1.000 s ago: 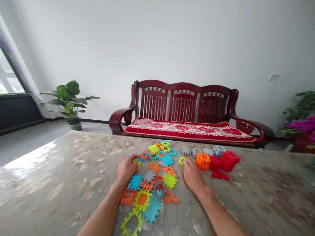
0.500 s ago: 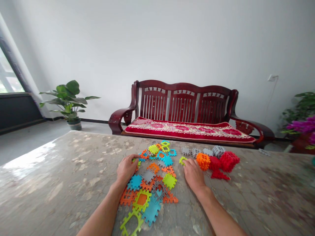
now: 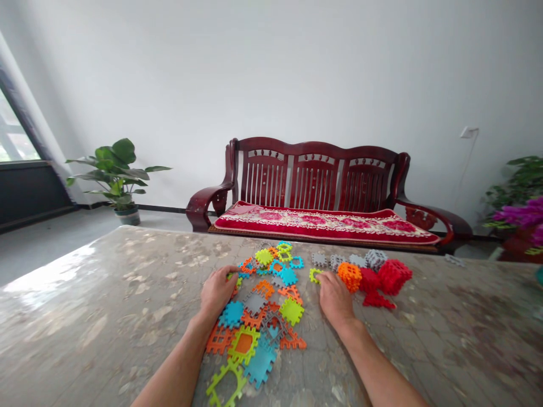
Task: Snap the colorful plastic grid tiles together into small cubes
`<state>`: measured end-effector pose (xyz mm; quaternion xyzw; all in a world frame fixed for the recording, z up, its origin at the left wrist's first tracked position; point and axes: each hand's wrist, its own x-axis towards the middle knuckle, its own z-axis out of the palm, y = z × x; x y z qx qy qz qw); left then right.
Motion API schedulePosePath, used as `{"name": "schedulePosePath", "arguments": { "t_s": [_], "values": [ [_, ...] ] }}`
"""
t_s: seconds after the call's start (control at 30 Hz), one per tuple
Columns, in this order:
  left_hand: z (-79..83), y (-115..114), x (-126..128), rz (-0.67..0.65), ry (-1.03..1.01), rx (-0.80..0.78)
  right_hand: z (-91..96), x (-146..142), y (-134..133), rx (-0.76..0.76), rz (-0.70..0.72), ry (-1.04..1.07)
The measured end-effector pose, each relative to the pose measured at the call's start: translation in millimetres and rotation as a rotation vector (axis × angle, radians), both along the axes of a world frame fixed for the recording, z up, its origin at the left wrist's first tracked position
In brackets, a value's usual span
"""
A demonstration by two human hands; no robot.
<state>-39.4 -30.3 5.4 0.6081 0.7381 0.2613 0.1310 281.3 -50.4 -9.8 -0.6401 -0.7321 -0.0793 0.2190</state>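
Yellow-green, orange, blue and grey toothed interlocking plastic tiles lie in a loose, overlapping spread, with a plain grey tile [image 3: 255, 303] near its middle. At the spread's left edge, my left hand [image 3: 217, 289] has its fingers curled on a yellow-green tile [image 3: 239, 281], mostly hidden by the fingers. To the right of the spread, my right hand [image 3: 336, 295] is closed at the right edge of a small yellow-green tile [image 3: 314, 275] with an open middle. That tile rests on or just above the table; its right side is covered by my fingertips.
Right of my right hand stand an orange cube [image 3: 350, 276], a red cube [image 3: 395, 277] and a grey cube [image 3: 375, 259] built of tiles. Red tiles [image 3: 379, 300] lie in front. A patterned cloth [image 3: 106, 316] covers the table. Behind is a wooden bench [image 3: 318, 181].
My right hand has shifted slightly right, and more of the small yellow-green tile shows at its fingertips. My left hand stays in place at the spread's left edge.
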Motion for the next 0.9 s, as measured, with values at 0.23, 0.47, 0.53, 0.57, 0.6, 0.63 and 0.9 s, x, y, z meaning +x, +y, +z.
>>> {"name": "schedulePosePath", "arguments": {
  "t_s": [0.23, 0.47, 0.53, 0.57, 0.6, 0.63, 0.9],
  "values": [
    [-3.5, 2, -2, -0.005, 0.003, 0.034, 7.8, -13, -14, 0.038, 0.311, 0.247],
    [-1.7, 1, -1, 0.001, 0.008, 0.029, 19.0, -28, -38, -0.121, 0.689, 0.328],
    [-1.0, 1, -1, 0.004, 0.008, 0.031, 22.8, -29, -40, -0.154, 0.715, 0.272],
    [-0.8, 1, -1, 0.003, 0.008, 0.031, 24.5, -29, -41, -0.17, 0.722, 0.248],
    [-0.6, 1, 0, 0.002, 0.007, 0.03, 26.2, -30, -41, -0.183, 0.728, 0.226],
    [-0.4, 1, 0, 0.0, 0.007, 0.029, 27.7, -30, -41, -0.193, 0.734, 0.208],
    [0.3, 0, 0, -0.013, 0.021, 0.028, 29.9, -33, -45, -0.181, 0.721, 0.091]
  ]
}}
